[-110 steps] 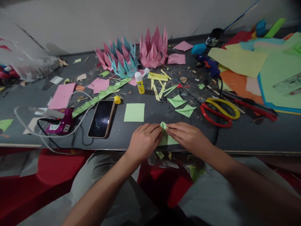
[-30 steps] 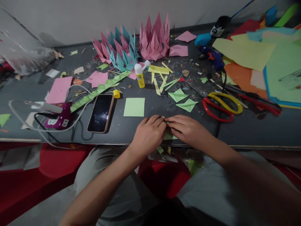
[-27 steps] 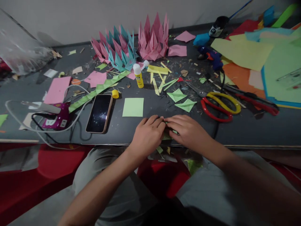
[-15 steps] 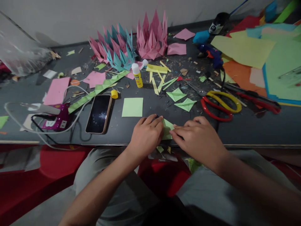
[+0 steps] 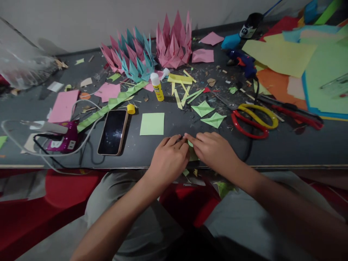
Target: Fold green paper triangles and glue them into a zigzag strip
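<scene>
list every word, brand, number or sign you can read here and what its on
No text reads for certain.
Small yellow bottle with a white top: dark print, too small and blurred to read.
Black cylindrical container with a white patch: marking too small to read.
Purple boxy power adapter: white shape, perhaps "B", too blurred to confirm.
</scene>
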### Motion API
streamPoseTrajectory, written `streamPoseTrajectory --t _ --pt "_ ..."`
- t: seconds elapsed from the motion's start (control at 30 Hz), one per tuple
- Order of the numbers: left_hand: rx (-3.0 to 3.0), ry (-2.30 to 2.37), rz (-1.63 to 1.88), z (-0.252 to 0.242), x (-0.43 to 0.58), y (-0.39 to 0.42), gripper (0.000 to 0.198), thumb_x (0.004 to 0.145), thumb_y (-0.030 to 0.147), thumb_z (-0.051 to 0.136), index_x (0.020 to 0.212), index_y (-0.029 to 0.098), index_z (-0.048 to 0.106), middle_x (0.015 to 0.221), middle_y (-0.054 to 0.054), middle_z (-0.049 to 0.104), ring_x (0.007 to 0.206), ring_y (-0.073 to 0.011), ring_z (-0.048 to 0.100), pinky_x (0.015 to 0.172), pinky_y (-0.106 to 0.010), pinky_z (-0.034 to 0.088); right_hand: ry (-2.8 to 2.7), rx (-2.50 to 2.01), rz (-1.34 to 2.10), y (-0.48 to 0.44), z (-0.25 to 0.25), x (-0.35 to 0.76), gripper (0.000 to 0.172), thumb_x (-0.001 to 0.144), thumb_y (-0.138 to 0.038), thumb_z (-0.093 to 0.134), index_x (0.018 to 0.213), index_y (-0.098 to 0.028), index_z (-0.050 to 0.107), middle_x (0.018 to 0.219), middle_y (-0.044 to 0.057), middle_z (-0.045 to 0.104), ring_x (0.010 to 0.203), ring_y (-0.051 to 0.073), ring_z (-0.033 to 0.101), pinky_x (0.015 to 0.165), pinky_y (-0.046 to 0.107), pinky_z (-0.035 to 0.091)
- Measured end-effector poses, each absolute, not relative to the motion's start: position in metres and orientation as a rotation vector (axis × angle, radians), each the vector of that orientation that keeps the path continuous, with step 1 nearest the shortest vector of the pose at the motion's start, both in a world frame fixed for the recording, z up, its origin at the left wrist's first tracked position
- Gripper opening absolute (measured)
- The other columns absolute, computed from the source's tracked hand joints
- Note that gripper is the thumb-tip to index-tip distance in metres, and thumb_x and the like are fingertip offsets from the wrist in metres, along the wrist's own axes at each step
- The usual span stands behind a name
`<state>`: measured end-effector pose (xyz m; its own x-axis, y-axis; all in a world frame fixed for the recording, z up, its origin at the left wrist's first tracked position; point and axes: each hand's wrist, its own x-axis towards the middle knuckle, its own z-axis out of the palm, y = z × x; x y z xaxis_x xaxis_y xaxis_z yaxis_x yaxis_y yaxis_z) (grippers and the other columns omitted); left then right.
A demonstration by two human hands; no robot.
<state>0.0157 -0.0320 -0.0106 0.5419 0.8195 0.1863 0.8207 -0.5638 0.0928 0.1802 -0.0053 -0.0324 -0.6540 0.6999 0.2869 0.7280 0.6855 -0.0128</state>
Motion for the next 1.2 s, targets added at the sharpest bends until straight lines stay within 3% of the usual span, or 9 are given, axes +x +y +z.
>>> streamPoseTrajectory --t 0.27,0.47,0.63,0.83,0.9,0.97,1.03,1.2 --pt "-2.745 -1.603 -0.215 -0.006 0.017 -0.042 0.03 0.083 0.019 0.048 0.11 0.007 0.056 0.109 -0.013 0.064 0.109 -0.0249 0.055 0.092 -0.043 0.043 -2.652 -1.246 -0.089 -0.007 -0.029 0.175 0.033 0.084 -0.017 0.046 0.113 -0.015 0.061 0.07 0.004 0.062 0.064 0.017 0.052 0.058 0.032 0.027" --pt "-2.708 -1.669 -0.087 0.008 0.014 -0.05 0.02 0.081 0.02 0.052 0.096 0.01 0.062 0.1 -0.013 0.068 0.103 -0.0244 0.059 0.095 -0.044 0.041 -2.682 -1.33 -0.02 -0.008 -0.023 0.173 0.037 0.083 -0.016 0.045 0.116 -0.017 0.06 0.074 0.005 0.064 0.069 0.018 0.054 0.059 0.031 0.028" --pt "-2.708 -1.664 -0.005 0.014 0.01 -0.054 0.022 0.083 0.021 0.05 0.094 0.009 0.064 0.085 -0.012 0.07 0.086 -0.0216 0.064 0.094 -0.044 0.041 -2.703 -1.358 0.019 -0.006 -0.023 0.173 0.039 0.084 -0.016 0.042 0.119 -0.018 0.058 0.074 0.005 0.064 0.07 0.017 0.054 0.06 0.032 0.028" --pt "-2.728 -1.562 -0.291 0.012 0.0 -0.042 0.025 0.086 0.024 0.046 0.071 0.015 0.063 0.067 -0.005 0.066 0.067 -0.0183 0.062 0.08 -0.04 0.048 -2.705 -1.272 -0.023 -0.004 -0.026 0.177 0.039 0.084 -0.015 0.041 0.12 -0.016 0.057 0.073 0.004 0.062 0.069 0.017 0.053 0.06 0.031 0.029" --pt "-2.808 -1.486 -0.408 0.012 -0.006 -0.035 0.024 0.087 0.03 0.047 0.075 0.015 0.063 0.076 -0.005 0.067 0.076 -0.019 0.062 0.075 -0.036 0.05 -2.702 -1.241 -0.016 -0.003 -0.028 0.178 0.039 0.084 -0.016 0.041 0.119 -0.016 0.057 0.073 0.004 0.062 0.068 0.017 0.053 0.061 0.031 0.03" --pt "-2.973 -1.39 -0.425 0.009 -0.012 -0.028 0.025 0.083 0.037 0.054 0.092 0.015 0.062 0.1 -0.007 0.066 0.095 -0.021 0.06 0.081 -0.035 0.049 -2.694 -1.204 -0.02 -0.002 -0.03 0.179 0.037 0.085 -0.016 0.042 0.119 -0.015 0.057 0.073 0.004 0.062 0.069 0.017 0.053 0.062 0.031 0.032" --pt "-3.112 -1.322 -0.331 0.004 -0.017 -0.024 0.042 0.076 0.042 0.062 0.109 0.016 0.057 0.119 -0.009 0.059 0.111 -0.0231 0.053 0.09 -0.037 0.045 -2.679 -1.169 -0.036 -0.002 -0.032 0.18 0.036 0.085 -0.016 0.041 0.118 -0.015 0.058 0.072 0.004 0.062 0.068 0.018 0.054 0.061 0.032 0.033" --pt "-3.138 -1.319 -0.172 -0.007 -0.02 -0.026 0.045 0.077 0.038 0.061 0.116 0.017 0.052 0.128 -0.01 0.052 0.118 -0.0243 0.047 0.095 -0.042 0.041 -2.551 -1.072 0.048 -0.003 -0.034 0.19 0.037 0.089 -0.023 0.041 0.122 -0.01 0.052 0.078 0.005 0.064 0.072 0.018 0.056 0.066 0.031 0.039"
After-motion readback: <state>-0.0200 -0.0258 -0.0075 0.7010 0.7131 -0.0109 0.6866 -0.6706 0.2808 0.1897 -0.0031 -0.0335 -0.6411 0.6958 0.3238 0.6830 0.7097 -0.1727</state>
